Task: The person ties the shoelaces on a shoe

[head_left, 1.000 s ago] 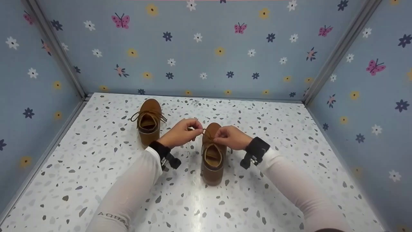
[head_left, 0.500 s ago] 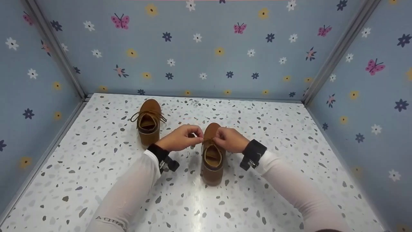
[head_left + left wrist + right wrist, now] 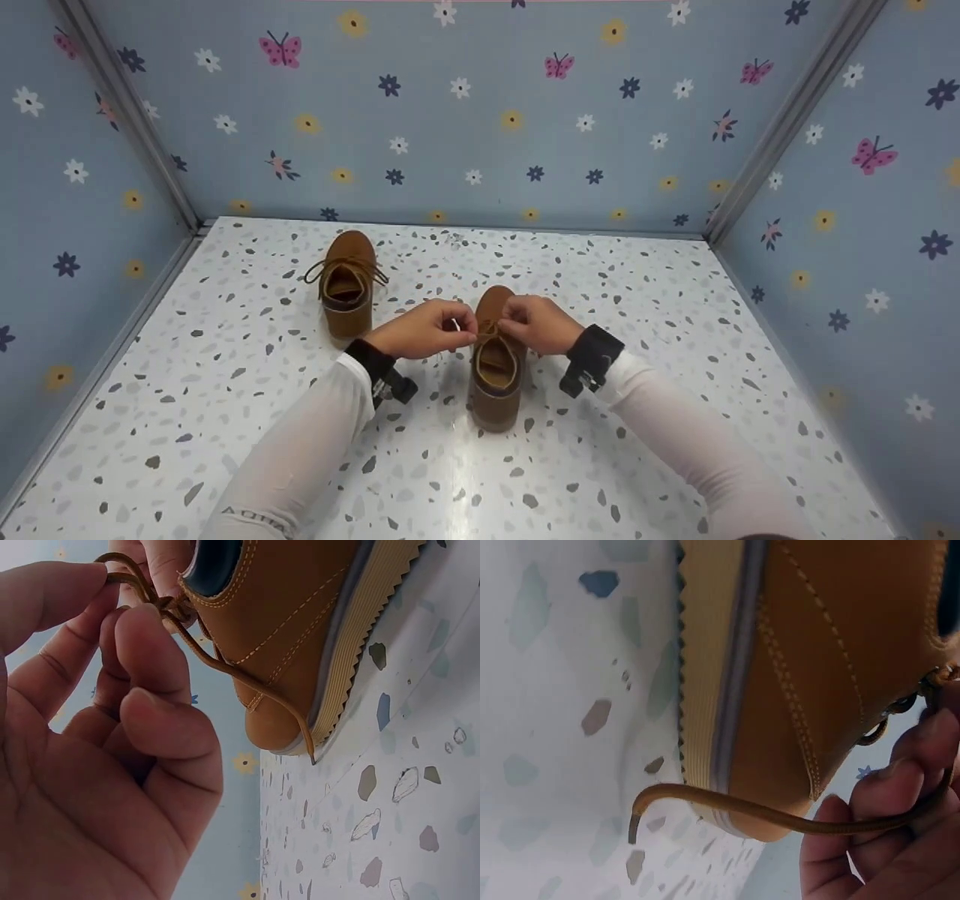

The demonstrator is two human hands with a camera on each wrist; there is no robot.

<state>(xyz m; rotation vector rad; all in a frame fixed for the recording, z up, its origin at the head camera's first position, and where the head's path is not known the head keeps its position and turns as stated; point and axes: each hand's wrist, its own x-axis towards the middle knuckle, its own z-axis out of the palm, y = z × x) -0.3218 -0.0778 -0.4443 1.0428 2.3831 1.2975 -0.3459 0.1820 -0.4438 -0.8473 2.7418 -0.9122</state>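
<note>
A brown lace-up shoe (image 3: 496,409) stands between my hands, toe pointing away from me. On its left side, my left hand (image 3: 424,330) pinches a loop of the brown shoelace (image 3: 129,577) between thumb and index finger; the other fingers curl loosely. My right hand (image 3: 547,326) is at the knot from the right, thumb and fingertips pinching the lace. In the right wrist view a loose lace end (image 3: 780,819) runs out past the fingers (image 3: 889,791) and hangs beside the toe. Another lace end hangs down the shoe's left side in the left wrist view.
A matching brown shoe (image 3: 349,322) with its lace in a bow stands farther back on the left. Both are on a white speckled surface (image 3: 600,465). Blue panels (image 3: 480,150) with flowers and butterflies enclose the back and sides, joined by grey metal posts (image 3: 787,112).
My left hand has come down toward me from near the toe to beside the knot. My right hand has shifted only slightly, staying at the laces. Both shoes have kept their places.
</note>
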